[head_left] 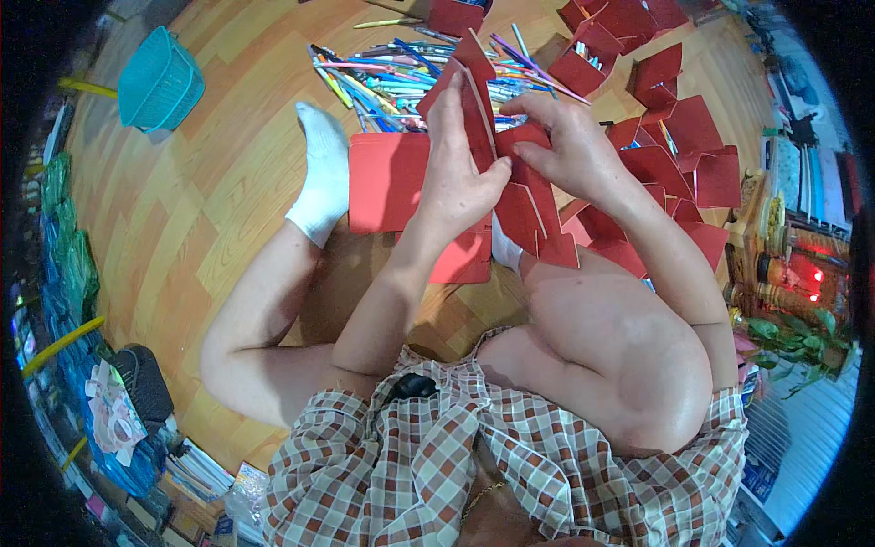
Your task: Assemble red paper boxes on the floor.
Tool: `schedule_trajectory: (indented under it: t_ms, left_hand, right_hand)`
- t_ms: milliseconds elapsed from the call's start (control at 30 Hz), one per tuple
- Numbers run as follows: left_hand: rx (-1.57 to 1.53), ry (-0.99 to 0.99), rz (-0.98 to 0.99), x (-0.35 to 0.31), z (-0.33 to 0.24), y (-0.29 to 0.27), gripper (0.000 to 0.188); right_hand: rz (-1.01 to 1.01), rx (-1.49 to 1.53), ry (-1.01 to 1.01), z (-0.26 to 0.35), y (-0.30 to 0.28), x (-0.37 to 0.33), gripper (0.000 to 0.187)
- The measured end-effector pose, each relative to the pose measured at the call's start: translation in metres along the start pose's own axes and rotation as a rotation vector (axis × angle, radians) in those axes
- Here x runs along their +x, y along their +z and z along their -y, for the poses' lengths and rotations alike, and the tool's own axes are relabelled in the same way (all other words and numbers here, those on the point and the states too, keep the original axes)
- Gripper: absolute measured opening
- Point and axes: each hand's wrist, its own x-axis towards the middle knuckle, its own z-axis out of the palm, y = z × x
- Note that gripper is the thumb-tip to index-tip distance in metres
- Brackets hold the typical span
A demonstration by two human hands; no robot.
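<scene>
A partly folded red cardboard box stands tilted between my hands, its panels and slotted flaps at angles to one another. My left hand lies with straight fingers along one tall panel, the thumb reaching over to the inner edge. My right hand grips the opposite side, index finger and thumb bent around a flap. Beneath my left wrist, flat red cardboard sheets lie on the floor. Behind the box spreads a heap of pens and markers in many colours, partly hidden by the upright panels.
Several folded red boxes crowd the right side, some with pens inside. A turquoise plastic basket sits at the far left on the wood-pattern floor. Books, bags and a leafy plant line the edges. My legs bound the near area.
</scene>
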Motion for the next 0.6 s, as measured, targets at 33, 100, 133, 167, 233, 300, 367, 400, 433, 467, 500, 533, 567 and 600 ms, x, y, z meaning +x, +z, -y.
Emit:
schedule_trajectory:
  t_ms: [33,100,133,167,233,300,367,400,433,467,500,533,567,600]
  left_hand:
    - [0.095,-0.001,-0.045,-0.002,-0.002,0.001,0.09]
    - [0.248,0.032,-0.126,-0.006,-0.007,0.002,0.08]
    - [0.248,0.034,-0.119,-0.006,-0.009,0.002,0.08]
    - [0.268,0.059,-0.125,-0.006,-0.011,0.001,0.081]
    - [0.373,0.141,-0.16,-0.007,-0.014,-0.002,0.079]
    - [0.426,0.178,-0.149,-0.006,-0.014,-0.008,0.078]
    - [0.374,0.069,-0.173,-0.006,-0.011,-0.012,0.076]
    - [0.378,0.058,-0.163,-0.005,-0.008,-0.014,0.076]
    - [0.327,0.09,-0.14,-0.003,-0.004,-0.017,0.075]
    - [0.276,0.102,-0.115,-0.002,0.0,-0.02,0.075]
    - [0.148,0.093,-0.122,-0.002,0.003,-0.02,0.07]
    - [0.148,0.115,-0.122,-0.001,0.006,-0.021,0.07]
    - [0.037,0.048,-0.085,-0.002,0.009,-0.022,0.069]
    - [-0.074,-0.021,-0.048,-0.002,0.011,-0.022,0.069]
  right_hand:
    - [0.019,-0.014,0.055,0.0,0.001,0.0,0.039]
    - [0.023,-0.06,0.112,-0.001,0.001,-0.001,0.037]
    - [0.014,-0.047,0.107,-0.003,0.001,-0.001,0.037]
    - [-0.034,-0.097,0.075,-0.004,0.001,-0.001,0.033]
    - [-0.085,-0.147,0.05,-0.007,-0.002,-0.001,0.03]
    - [-0.049,-0.188,0.116,-0.01,-0.006,-0.001,0.038]
    - [-0.052,-0.234,0.167,-0.012,-0.012,-0.001,0.038]
    - [-0.046,-0.295,0.219,-0.014,-0.015,0.0,0.038]
    - [-0.059,-0.315,0.232,-0.015,-0.018,0.0,0.038]
    - [-0.062,-0.314,0.236,-0.016,-0.022,0.0,0.038]
    - [-0.06,-0.348,0.228,-0.017,-0.026,0.0,0.038]
    - [-0.057,-0.381,0.221,-0.018,-0.031,-0.001,0.037]
    - [-0.058,-0.362,0.245,-0.019,-0.035,-0.002,0.038]
    - [-0.058,-0.36,0.25,-0.02,-0.038,-0.003,0.038]
